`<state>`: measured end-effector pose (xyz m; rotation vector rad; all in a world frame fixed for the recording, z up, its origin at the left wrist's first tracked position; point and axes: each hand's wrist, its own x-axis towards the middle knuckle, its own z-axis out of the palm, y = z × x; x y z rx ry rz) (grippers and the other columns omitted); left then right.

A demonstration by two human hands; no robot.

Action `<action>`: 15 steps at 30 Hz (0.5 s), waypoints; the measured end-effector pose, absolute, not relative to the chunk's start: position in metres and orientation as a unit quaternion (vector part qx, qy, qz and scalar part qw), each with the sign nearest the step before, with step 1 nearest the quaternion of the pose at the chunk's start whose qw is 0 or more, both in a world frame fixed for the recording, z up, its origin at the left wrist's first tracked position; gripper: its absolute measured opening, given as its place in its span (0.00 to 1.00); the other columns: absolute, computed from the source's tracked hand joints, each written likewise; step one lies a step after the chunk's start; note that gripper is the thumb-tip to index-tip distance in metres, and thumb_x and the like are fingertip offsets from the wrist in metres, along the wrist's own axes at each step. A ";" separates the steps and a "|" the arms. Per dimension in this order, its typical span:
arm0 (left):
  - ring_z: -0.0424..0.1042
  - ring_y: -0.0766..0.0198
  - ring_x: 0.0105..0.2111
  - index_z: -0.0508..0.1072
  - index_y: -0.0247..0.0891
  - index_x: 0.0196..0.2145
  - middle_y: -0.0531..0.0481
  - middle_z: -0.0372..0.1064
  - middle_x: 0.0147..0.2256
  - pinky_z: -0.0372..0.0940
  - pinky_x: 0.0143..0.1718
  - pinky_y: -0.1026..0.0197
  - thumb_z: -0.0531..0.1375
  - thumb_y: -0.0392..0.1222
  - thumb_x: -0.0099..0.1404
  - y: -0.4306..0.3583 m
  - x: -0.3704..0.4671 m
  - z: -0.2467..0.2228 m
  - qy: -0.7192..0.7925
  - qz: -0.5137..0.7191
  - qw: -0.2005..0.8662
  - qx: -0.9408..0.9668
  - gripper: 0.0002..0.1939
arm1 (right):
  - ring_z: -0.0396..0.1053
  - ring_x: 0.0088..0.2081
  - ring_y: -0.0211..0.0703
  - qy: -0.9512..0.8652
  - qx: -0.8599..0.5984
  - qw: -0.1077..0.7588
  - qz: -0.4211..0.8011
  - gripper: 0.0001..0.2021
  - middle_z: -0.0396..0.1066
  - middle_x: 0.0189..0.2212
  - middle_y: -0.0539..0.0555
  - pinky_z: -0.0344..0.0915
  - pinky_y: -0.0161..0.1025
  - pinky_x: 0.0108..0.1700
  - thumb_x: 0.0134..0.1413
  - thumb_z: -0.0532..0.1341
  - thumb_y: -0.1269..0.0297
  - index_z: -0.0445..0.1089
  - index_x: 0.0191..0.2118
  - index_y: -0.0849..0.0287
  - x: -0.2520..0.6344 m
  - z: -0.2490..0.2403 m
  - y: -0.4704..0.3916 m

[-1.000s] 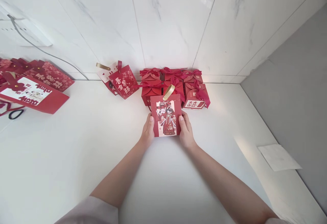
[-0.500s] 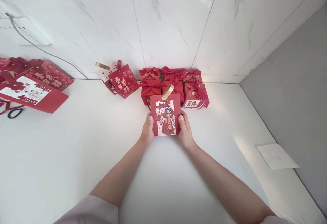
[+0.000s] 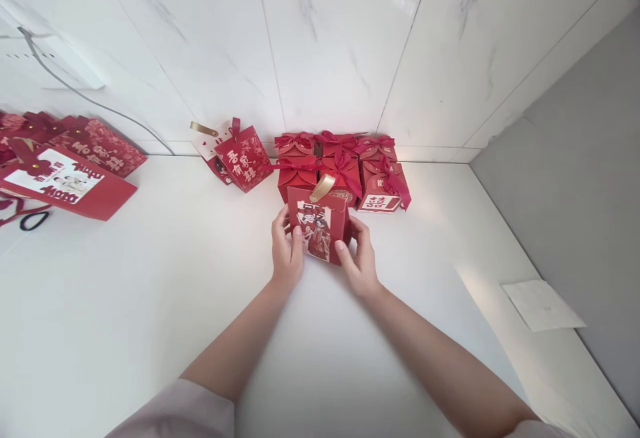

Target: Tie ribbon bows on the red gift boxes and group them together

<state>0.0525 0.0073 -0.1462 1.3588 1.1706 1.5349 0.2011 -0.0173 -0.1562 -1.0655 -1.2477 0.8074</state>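
Between my two hands is a red gift bag (image 3: 320, 228) with a picture of two figures in costume on its front and a gold loop handle (image 3: 323, 188) at its top. My left hand (image 3: 289, 251) grips its left side, thumb on the front. Its right side is held by my right hand (image 3: 359, 258), with the thumb on the lower right front and the fingers round the side. The bag is turned a little, so its right side panel shows. Right behind it stand several red gift boxes (image 3: 295, 175) tied with dark pink ribbons, partly hidden by the bag.
Against the tiled wall, left of the boxes, lean a red bag with white characters (image 3: 245, 158) and a paler bag (image 3: 204, 141). More red gift bags (image 3: 107, 201) crowd the far left below a grey cable (image 3: 100, 101). A white plate (image 3: 543, 305) lies at the right edge.
The gift bag has turned in my hands, from facing me squarely to showing its right side panel. My fingers have shifted on its sides. The boxes behind have not moved.
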 end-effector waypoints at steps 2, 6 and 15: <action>0.55 0.51 0.64 0.55 0.46 0.65 0.43 0.54 0.64 0.50 0.65 0.52 0.57 0.50 0.68 0.006 0.052 -0.144 0.465 0.598 0.342 0.556 0.30 | 0.61 0.59 0.54 -0.562 -0.460 0.596 0.343 0.26 0.62 0.59 0.59 0.58 0.52 0.61 0.59 0.60 0.56 0.56 0.61 0.52 0.199 -0.156 -0.020; 0.53 0.48 0.65 0.55 0.45 0.66 0.42 0.54 0.64 0.48 0.65 0.49 0.57 0.51 0.67 0.005 0.047 -0.146 0.399 0.560 0.372 0.623 0.32 | 0.66 0.53 0.51 -0.514 -0.463 0.622 0.367 0.21 0.67 0.54 0.58 0.62 0.50 0.56 0.60 0.60 0.56 0.61 0.57 0.53 0.200 -0.156 -0.016; 0.64 0.37 0.57 0.56 0.41 0.64 0.36 0.65 0.56 0.47 0.62 0.33 0.63 0.72 0.46 0.007 0.032 -0.158 0.234 0.518 0.098 0.817 0.54 | 0.75 0.41 0.44 -0.242 -0.353 0.657 0.621 0.29 0.75 0.45 0.50 0.69 0.45 0.47 0.56 0.61 0.53 0.57 0.62 0.47 0.220 -0.161 0.007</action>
